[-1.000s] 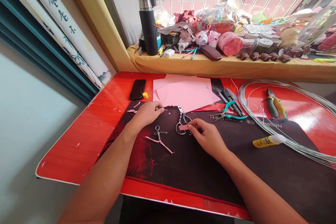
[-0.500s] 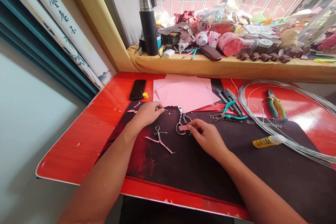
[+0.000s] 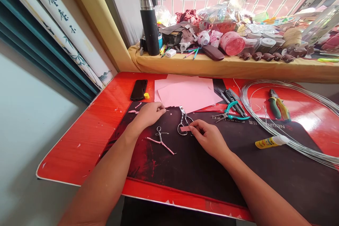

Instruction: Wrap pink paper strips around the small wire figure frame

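Note:
Between the thumb and fingers of my right hand (image 3: 209, 137) is a small pink paper strip (image 3: 185, 128), held over the handles of the metal scissors (image 3: 182, 118). My left hand (image 3: 150, 113) is closed in a pinch near the front edge of the pink paper sheets (image 3: 190, 95); what sits at its fingertips is too small to make out. Nearer to me lies a wire figure (image 3: 160, 137) with a looped head, a coiled body and two legs wrapped in pink. Pink paper scraps (image 3: 133, 112) lie left of my left hand.
On the black mat (image 3: 206, 180) are teal-handled pliers (image 3: 227, 113) and a glue bottle (image 3: 271, 142). A wire coil (image 3: 249, 113) surrounds green-and-yellow pliers (image 3: 279, 106). A phone (image 3: 138, 90) and a yellow cap (image 3: 146, 95) lie at back left. A thermos (image 3: 149, 28) stands on the cluttered sill.

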`<state>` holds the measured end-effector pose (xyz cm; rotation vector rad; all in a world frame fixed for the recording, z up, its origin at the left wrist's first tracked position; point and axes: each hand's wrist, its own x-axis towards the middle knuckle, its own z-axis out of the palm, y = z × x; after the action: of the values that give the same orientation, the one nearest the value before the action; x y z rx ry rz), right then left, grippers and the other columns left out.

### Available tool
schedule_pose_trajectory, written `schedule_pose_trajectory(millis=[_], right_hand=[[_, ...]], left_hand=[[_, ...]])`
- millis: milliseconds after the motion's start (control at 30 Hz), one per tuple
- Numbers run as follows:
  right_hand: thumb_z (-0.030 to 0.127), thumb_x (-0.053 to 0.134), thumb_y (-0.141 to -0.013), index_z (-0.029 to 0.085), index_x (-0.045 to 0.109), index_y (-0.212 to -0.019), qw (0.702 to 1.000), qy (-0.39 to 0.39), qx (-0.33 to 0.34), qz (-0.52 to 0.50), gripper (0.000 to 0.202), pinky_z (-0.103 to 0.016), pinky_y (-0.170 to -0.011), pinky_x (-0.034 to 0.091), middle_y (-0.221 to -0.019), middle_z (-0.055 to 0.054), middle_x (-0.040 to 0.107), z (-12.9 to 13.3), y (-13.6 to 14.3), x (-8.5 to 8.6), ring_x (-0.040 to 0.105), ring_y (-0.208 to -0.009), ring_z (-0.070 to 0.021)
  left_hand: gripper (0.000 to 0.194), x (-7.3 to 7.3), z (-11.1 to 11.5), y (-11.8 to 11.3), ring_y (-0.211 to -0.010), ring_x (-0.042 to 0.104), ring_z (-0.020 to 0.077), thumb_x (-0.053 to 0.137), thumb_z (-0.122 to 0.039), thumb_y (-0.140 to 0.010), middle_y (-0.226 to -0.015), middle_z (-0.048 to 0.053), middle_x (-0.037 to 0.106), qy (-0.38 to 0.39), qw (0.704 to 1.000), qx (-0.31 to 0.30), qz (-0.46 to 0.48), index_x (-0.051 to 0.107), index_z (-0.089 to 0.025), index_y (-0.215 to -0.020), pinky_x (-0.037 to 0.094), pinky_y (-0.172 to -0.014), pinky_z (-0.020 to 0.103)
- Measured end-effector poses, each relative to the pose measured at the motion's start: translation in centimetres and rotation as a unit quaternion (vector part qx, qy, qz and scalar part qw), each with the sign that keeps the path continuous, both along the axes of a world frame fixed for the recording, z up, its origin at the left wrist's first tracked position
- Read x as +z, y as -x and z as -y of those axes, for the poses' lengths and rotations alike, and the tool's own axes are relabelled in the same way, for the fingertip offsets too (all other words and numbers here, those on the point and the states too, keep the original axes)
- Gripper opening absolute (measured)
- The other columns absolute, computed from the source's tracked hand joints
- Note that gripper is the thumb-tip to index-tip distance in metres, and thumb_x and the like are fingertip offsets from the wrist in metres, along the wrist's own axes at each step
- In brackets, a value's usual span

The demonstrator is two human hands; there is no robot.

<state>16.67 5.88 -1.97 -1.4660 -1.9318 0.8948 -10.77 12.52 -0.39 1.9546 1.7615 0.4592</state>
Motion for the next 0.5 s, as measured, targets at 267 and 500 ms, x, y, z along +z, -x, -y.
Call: schedule_pose_trajectory(millis=[267,500], right_hand=[[0.046,0.057,-0.101,0.024,0.072,-0.096,1.0,0.003,0.002,-0.001,0.027,-0.03,-0.055,0.034,-0.07,0.001,0.066,-0.13,0.06,-0.06,0.047,-0.056,-0.0164],[0.046,0.056,-0.101,0.024,0.072,-0.096,1.0,-0.004,0.007,0.001,0.028,-0.029,-0.056,0.036,-0.07,0.0,0.066,-0.03,0.01,0.0,0.05,-0.058,-0.0172]], left_hand=[[0.016,-0.02,-0.05,-0.04,-0.078,0.067,0.0214,0.065,-0.035,-0.093,-0.084,0.003,0.075,0.001,1.0,-0.001,-0.004,0.076,-0.023,-0.092,0.043,-0.069,0.031],[0.017,0.03,0.01,-0.05,-0.079,0.068,0.0218,0.064,-0.036,-0.093,-0.085,0.003,0.076,0.002,1.0,-0.002,-0.004,0.076,-0.023,-0.092,0.043,-0.069,0.032]])
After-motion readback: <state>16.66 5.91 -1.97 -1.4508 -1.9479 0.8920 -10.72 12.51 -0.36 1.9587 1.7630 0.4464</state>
